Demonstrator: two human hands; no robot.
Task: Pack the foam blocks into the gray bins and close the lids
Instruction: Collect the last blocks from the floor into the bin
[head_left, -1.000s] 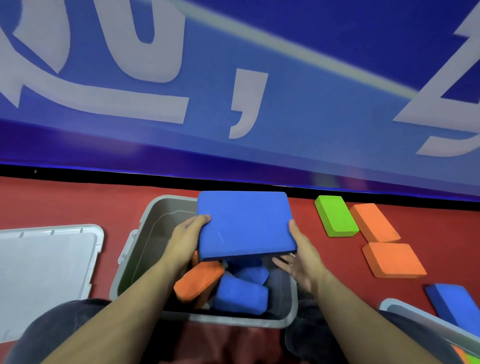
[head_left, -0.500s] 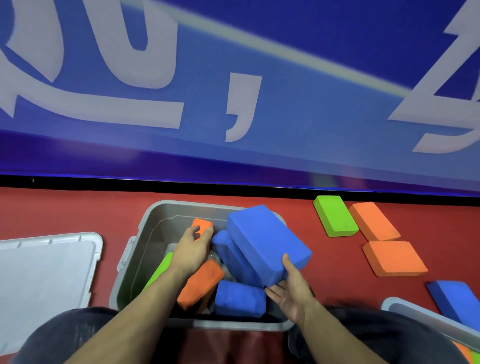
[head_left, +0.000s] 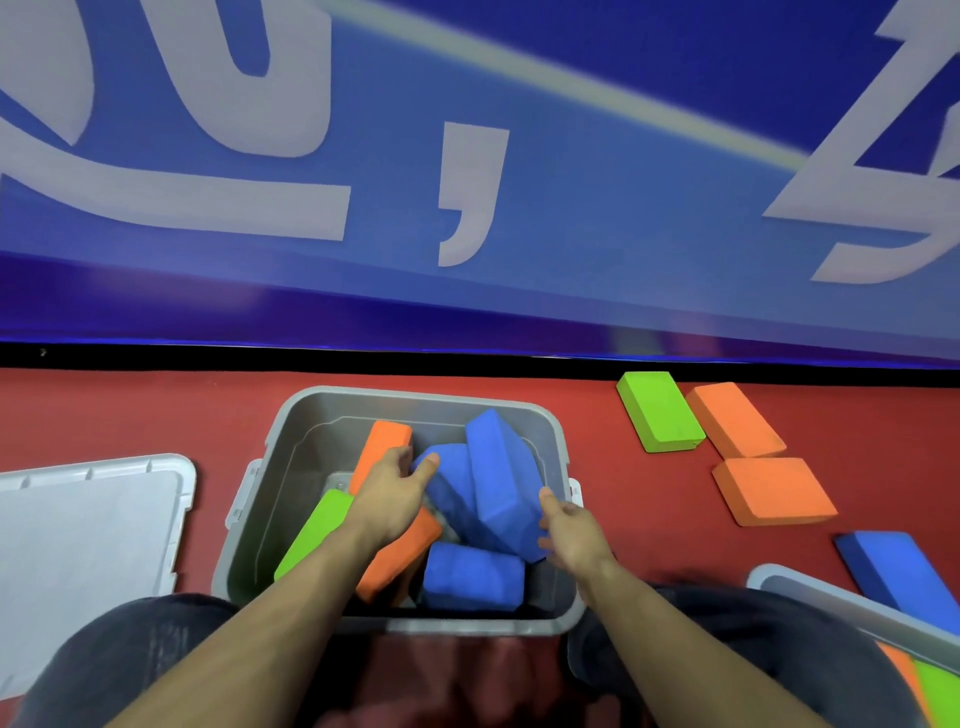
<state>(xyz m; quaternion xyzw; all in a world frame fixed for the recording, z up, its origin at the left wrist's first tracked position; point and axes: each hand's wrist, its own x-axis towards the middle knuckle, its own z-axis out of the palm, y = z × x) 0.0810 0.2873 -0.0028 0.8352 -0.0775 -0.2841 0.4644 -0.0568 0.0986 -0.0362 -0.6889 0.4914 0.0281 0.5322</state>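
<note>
An open gray bin stands on the red floor in front of me. A large blue foam block leans tilted inside it, over a second blue block. My right hand holds the large block's lower right edge, thumb on top and fingers beneath. Reaching into the bin, my left hand has straight fingers that touch the second blue block and an upright orange block. A green block, another orange block and a third blue block also lie in the bin.
A gray lid lies on the floor to the left. Right of the bin lie a green block, two orange blocks and a blue block. A second bin sits at the lower right. A blue banner wall stands behind.
The large blue block went from flat above the bin to tilted down inside it. My left hand let go of it and moved onto the blocks inside.
</note>
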